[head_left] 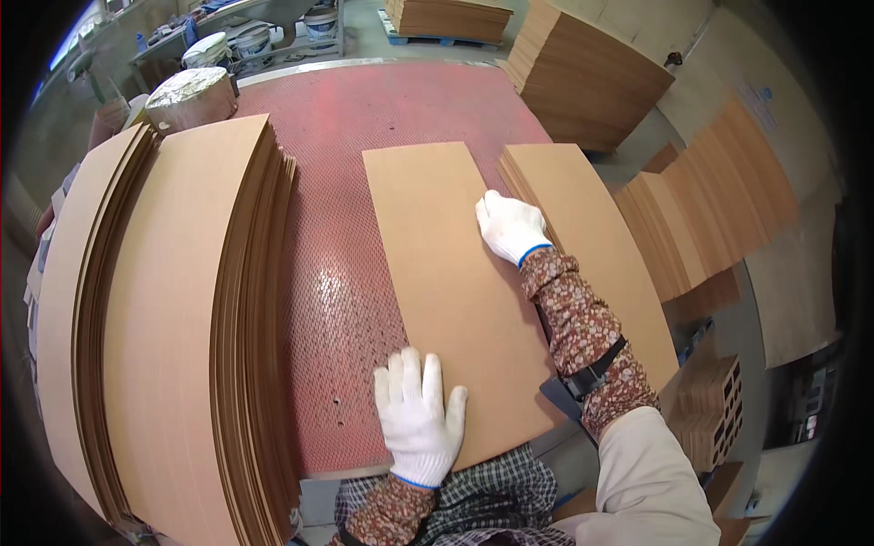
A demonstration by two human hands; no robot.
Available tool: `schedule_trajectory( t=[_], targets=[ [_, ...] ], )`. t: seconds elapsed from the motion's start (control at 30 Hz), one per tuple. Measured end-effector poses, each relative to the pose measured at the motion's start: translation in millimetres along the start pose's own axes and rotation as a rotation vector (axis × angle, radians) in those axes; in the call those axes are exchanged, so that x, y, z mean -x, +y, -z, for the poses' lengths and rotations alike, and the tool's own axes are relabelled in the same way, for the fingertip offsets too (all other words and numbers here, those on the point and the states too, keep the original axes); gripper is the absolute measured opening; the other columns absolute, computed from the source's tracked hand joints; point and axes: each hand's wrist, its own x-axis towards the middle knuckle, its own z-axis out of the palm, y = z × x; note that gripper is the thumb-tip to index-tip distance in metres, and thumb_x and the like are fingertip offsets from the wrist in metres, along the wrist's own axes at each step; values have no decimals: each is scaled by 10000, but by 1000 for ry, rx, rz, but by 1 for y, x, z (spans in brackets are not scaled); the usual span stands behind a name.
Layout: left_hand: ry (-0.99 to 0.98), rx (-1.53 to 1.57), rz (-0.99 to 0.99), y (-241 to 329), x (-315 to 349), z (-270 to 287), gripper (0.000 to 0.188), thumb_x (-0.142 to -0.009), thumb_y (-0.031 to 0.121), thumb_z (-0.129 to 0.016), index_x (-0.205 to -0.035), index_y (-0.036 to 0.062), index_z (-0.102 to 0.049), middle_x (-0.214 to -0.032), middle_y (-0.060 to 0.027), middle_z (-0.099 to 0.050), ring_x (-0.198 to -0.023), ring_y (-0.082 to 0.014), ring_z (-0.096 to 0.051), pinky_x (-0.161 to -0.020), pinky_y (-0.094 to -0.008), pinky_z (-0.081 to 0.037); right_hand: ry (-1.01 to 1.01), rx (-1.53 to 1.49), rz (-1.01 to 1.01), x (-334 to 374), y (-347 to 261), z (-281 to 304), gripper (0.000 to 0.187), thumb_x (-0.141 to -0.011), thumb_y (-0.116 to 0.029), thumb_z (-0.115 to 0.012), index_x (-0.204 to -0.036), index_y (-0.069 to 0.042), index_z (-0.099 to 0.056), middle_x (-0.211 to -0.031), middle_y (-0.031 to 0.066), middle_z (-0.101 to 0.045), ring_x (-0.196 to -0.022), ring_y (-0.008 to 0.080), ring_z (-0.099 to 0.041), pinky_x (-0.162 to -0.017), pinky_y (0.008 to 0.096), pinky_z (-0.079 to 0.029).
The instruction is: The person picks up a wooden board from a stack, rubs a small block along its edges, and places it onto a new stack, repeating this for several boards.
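A long tan wood panel (455, 273) lies flat on a red, mesh-textured tabletop (332, 227), its near end close to my body. My left hand (419, 414), in a white knit glove, rests on the panel's near left edge with fingers outstretched and partly over the red surface. Along the panel's right edge, past its middle, my right hand (512, 226) is closed in a matching glove. Whatever its fingers hold, if anything, is hidden beneath them. Just right of that hand stands a low stack of similar panels (583, 227).
Two tall stacks of panels (177, 300) fill the table's left side. A foil-topped round container (191, 98) sits at the far left corner, with buckets (250, 41) behind. More board stacks (583, 73) stand beyond the table at the far right, and others (710, 209) along the right.
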Motion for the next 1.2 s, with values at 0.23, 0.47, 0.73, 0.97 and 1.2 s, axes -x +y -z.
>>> schedule_trajectory(
  t=[0.23,0.47,0.73,0.97,1.2],
  targets=[
    [-91,6,36,16,18,14,675,-722,238,-858,-1276,-52,-605,-1281,-276,-578,-1212,-474,-555,-1045,-605,-427,6,-52,19,-63,-11,10,408,-1077,-381,-482,-1187,-61,-710,-1133,240,-776,-1072,446,-750,-924,572,-580],
    [-48,-28,93,-6,7,-2,626,-849,275,-838,-1374,-2,-640,-1399,-270,-623,-1308,-487,-575,-1132,-618,-429,-32,-64,-8,-159,-41,25,458,-1065,-373,-497,-1243,-39,-755,-1267,260,-738,-1200,465,-705,-1026,565,-557],
    [-100,114,40,-23,-27,16,626,-700,242,-855,-1210,-33,-618,-1192,-249,-579,-1109,-446,-572,-984,-588,-446,-20,-47,-21,-175,-46,21,425,-1060,-342,-504,-1251,-56,-754,-1272,252,-741,-1201,458,-709,-1002,561,-572],
    [-30,103,34,0,0,8,568,-720,154,-844,-1200,-43,-613,-1206,-240,-585,-1133,-444,-575,-983,-553,-463,-2,68,78,-84,-24,9,343,-1034,-278,-537,-1201,-78,-760,-1144,222,-777,-1109,420,-757,-877,588,-609],
    [137,27,-43,1,9,1,509,-771,134,-827,-1199,-55,-627,-1225,-239,-603,-1160,-442,-579,-1008,-547,-463,-8,73,-4,35,-6,1,302,-1065,-324,-533,-1120,-56,-662,-984,185,-796,-917,412,-786,-738,580,-603]
  ],
)
